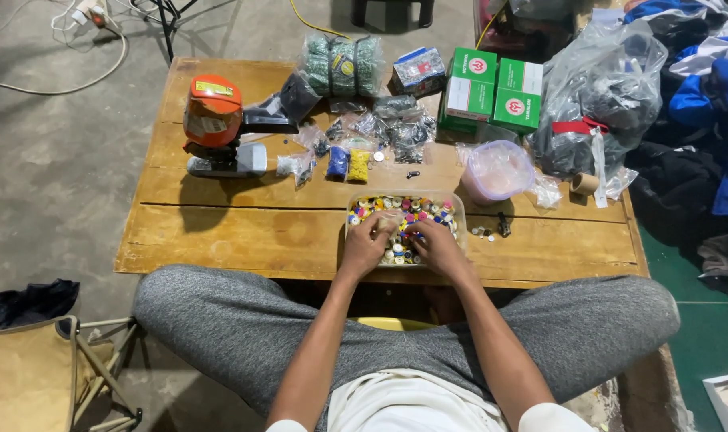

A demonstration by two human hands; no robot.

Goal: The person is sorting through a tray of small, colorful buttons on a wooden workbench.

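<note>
Over on the far left of the low wooden tabletop [220,232] sits an orange and grey power tool [217,128], lying on its side with a black part sticking out toward the middle. Next to that there's a scatter of small clear bags [380,128] with dark bits in them, plus one little blue bag [337,162] and a yellow one [358,165] side by side. A green-and-white bundle of cord [343,64] sits at the back edge.

Front and centre, right at the near edge, is a clear plastic tray [404,200] packed with small multicoloured buttons or caps [428,212]. Both hands are down in it: the left hand [365,244] has its fingers curled onto the pieces, and the right hand [438,245] is doing the same just beside it, nearly touching. Can't tell whether either grip is actually pinching a piece or just resting on the pile.

Further right: a few loose pieces [484,233] on the wood, a pinkish lidded tub [497,170], two green boxes [496,92] behind it, and a big clear sack [600,96] of dark stuff tied with a red band.
</note>
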